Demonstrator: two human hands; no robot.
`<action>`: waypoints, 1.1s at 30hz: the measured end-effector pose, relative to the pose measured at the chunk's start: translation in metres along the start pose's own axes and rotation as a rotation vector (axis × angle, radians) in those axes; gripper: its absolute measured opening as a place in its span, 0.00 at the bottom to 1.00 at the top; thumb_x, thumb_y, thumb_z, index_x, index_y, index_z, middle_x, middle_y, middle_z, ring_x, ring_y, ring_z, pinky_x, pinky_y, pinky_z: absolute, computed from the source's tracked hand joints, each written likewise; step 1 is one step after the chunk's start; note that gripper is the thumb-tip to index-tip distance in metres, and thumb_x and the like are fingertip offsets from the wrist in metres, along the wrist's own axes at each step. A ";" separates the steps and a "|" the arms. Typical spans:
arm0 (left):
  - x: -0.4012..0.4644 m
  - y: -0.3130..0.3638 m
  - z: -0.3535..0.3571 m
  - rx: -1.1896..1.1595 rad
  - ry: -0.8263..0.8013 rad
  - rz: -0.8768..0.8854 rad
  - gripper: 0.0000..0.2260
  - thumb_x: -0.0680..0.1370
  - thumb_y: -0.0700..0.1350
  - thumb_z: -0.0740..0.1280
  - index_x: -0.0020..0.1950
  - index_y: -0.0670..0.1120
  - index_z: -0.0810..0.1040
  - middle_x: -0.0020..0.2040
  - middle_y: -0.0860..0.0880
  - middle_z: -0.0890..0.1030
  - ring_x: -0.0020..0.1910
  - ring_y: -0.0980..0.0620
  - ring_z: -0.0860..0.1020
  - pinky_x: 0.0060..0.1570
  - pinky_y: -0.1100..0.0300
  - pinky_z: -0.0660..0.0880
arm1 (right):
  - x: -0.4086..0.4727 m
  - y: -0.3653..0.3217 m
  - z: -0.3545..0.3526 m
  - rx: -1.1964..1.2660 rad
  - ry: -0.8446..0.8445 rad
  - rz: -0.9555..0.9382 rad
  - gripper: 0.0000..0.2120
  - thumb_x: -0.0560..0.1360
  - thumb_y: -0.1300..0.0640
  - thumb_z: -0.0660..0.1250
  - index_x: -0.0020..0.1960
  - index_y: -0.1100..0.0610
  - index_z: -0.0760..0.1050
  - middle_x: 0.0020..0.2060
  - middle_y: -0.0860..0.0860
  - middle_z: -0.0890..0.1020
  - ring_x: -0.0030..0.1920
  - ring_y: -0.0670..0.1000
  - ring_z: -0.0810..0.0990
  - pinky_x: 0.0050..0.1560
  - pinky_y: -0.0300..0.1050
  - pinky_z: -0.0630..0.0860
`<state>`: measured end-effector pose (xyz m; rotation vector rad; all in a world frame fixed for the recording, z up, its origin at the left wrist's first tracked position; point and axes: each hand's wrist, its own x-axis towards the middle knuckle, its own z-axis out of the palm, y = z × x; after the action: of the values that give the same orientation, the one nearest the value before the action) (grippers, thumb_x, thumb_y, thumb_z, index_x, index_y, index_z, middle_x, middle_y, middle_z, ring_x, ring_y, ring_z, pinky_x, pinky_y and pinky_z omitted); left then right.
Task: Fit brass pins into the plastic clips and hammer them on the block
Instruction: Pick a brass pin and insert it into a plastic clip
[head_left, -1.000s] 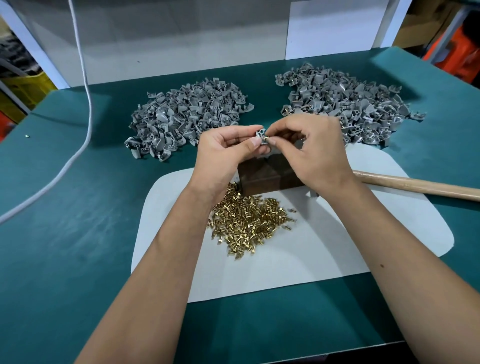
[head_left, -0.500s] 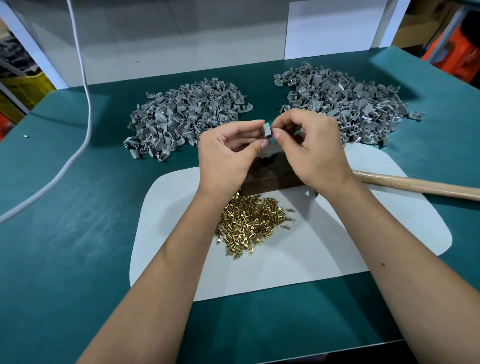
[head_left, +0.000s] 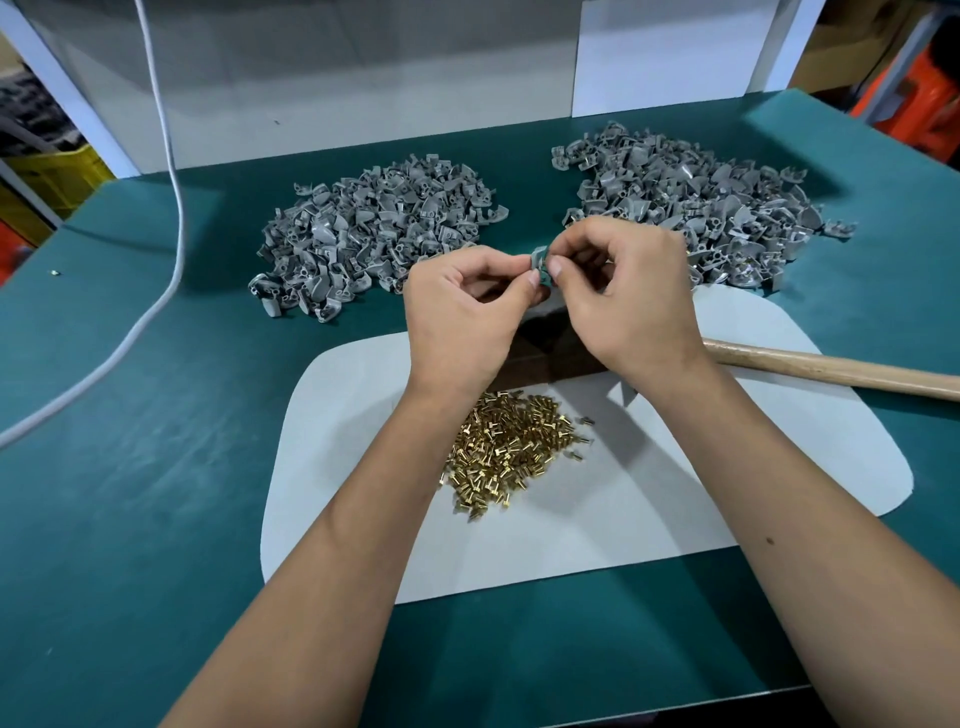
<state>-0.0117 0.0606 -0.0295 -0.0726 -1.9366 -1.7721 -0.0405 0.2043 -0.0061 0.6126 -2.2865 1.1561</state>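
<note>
Both hands have nudged slightly rightward; I see my left hand (head_left: 460, 306) and right hand (head_left: 631, 296) pinching one grey clip (head_left: 540, 262) above the block (head_left: 550, 353), brass pins (head_left: 506, 452) heaped beneath on the counter (head_left: 130, 467).

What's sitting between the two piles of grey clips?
Bare green table at the back; nearer, both hands, left hand and right hand, pinch one clip in that gap, in the head view.

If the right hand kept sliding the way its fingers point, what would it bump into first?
Its fingers point left, so the right hand would first meet the grey clip it pinches, then the left hand on the clip's other side. They already look almost touching, though depth is hard to judge.
</note>
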 end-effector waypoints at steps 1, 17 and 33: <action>0.000 0.000 0.000 0.009 0.003 0.001 0.04 0.73 0.33 0.76 0.47 0.37 0.86 0.43 0.42 0.87 0.43 0.46 0.87 0.50 0.47 0.84 | 0.000 0.000 0.000 -0.003 -0.001 0.009 0.03 0.74 0.62 0.72 0.46 0.58 0.84 0.37 0.47 0.83 0.37 0.42 0.79 0.42 0.26 0.71; -0.003 0.001 0.004 0.272 -0.008 0.076 0.07 0.70 0.36 0.79 0.45 0.41 0.84 0.41 0.49 0.86 0.40 0.56 0.86 0.46 0.55 0.84 | 0.006 0.000 -0.006 -0.028 -0.139 0.053 0.04 0.75 0.61 0.72 0.46 0.56 0.86 0.36 0.45 0.83 0.37 0.43 0.81 0.43 0.32 0.76; 0.004 0.001 -0.007 0.509 -0.191 0.172 0.03 0.76 0.41 0.75 0.49 0.46 0.88 0.50 0.55 0.85 0.57 0.53 0.79 0.65 0.52 0.73 | 0.017 0.038 -0.077 -0.598 -0.863 0.300 0.05 0.70 0.55 0.77 0.41 0.54 0.82 0.38 0.53 0.85 0.39 0.55 0.82 0.39 0.44 0.76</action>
<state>-0.0128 0.0529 -0.0272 -0.2285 -2.3815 -1.1582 -0.0585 0.2855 0.0211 0.6015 -3.3348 0.2310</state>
